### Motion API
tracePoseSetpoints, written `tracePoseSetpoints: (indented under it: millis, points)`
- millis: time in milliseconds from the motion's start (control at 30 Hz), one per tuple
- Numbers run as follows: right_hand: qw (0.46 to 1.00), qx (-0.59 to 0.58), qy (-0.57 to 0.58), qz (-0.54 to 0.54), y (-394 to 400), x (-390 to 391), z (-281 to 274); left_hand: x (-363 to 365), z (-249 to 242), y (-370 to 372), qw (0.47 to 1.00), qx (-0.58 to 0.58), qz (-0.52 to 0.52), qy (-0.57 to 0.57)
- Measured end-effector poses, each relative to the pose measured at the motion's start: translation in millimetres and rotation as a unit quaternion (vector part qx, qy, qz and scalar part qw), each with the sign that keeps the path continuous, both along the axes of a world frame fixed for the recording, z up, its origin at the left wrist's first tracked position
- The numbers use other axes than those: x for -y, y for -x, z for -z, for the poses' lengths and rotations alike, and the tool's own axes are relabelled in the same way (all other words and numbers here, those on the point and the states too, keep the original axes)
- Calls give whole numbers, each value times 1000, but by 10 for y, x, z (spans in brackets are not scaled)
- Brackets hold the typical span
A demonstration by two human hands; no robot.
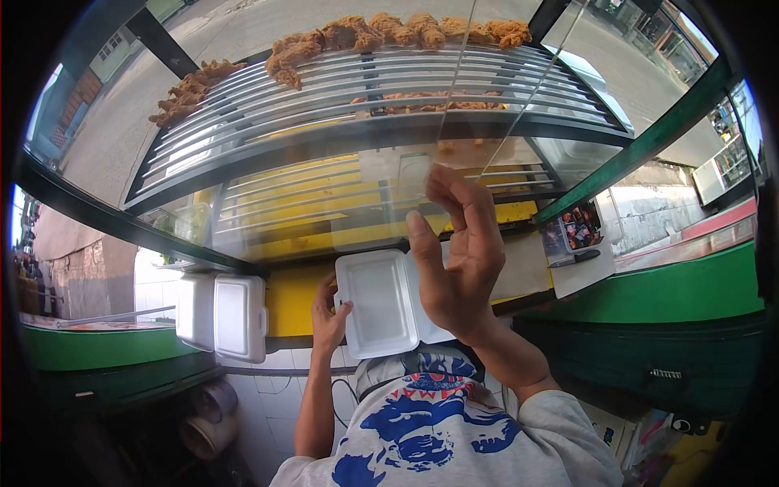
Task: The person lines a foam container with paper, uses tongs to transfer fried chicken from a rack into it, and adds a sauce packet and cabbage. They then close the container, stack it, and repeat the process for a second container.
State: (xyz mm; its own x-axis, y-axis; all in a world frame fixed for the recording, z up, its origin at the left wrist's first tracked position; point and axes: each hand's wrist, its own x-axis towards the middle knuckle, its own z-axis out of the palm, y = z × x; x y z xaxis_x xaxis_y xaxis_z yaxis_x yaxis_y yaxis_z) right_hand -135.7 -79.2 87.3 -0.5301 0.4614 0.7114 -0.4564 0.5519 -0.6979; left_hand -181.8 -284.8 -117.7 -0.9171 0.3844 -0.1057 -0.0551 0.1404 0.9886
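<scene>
A white foam food container (377,300) lies open in front of my body, its hollow side facing up. My left hand (328,318) grips its left edge, with the thumb on the rim and the fingers behind. My right hand (464,260) is raised above the container's other half, hiding part of it. Its fingers are curved and the thumb stands apart, with nothing visible between them. Beyond the right fingertips is the display case's clear glass (324,183).
Fried chicken pieces (398,31) lie along the metal rack (268,105) of the case. Closed white foam containers (240,318) stand at the left of the yellow counter (290,300). On the right, a dark-handled knife (574,258) lies by a picture card (574,231).
</scene>
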Motion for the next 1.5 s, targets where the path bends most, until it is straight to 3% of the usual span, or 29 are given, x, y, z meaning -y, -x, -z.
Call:
tracePoseSetpoints:
  millis: [133,267,367,500,733,800,867,900,933,1033,1133,1233,1267,1333,1500]
  points:
    - [995,66,-11,-67,15,260,-158,-15,-160,-9,999,-30,10,21]
    - [998,36,-43,-25,59,340,-168,-23,-206,-19,999,-19,7,34]
    - [997,39,-53,-37,49,269,-130,33,-53,23,999,-12,25,16]
    - [991,51,-100,-68,-75,51,-97,12,-264,1,997,-27,14,76]
    - [966,224,-115,-53,-930,-838,397,-64,-504,-67,983,-24,-66,171]
    - [953,273,-116,-60,-1182,-1134,593,-120,-428,-105,962,-150,-126,191]
    - [924,355,-138,-43,-1411,-1372,793,-325,-563,-179,957,-172,-153,176]
    - [889,419,-178,-50,-1506,-1476,860,-423,-599,-218,944,-242,-142,174]
    - [887,425,-175,-45,-1562,-1554,968,-554,-676,-253,926,-313,-131,168]
    - [798,488,-348,-66,-1679,-1740,1200,-1097,-1043,-471,923,-370,4,110]
    - [777,478,-402,-76,-1702,-1862,1462,-1581,-1253,-678,875,-421,218,101]
    - [778,460,-416,-97,-1746,-1943,1553,-1987,-1144,-865,824,-450,318,129]
    - [779,460,-415,-97,-1767,-1963,1577,-2084,-1053,-900,823,-451,319,129]
    - [745,438,-492,-102,-1774,-2009,1603,-2253,-880,-932,763,-489,362,218]
    - [776,422,-451,-126,-1784,-2114,1657,-2505,-728,-948,691,-459,429,358]
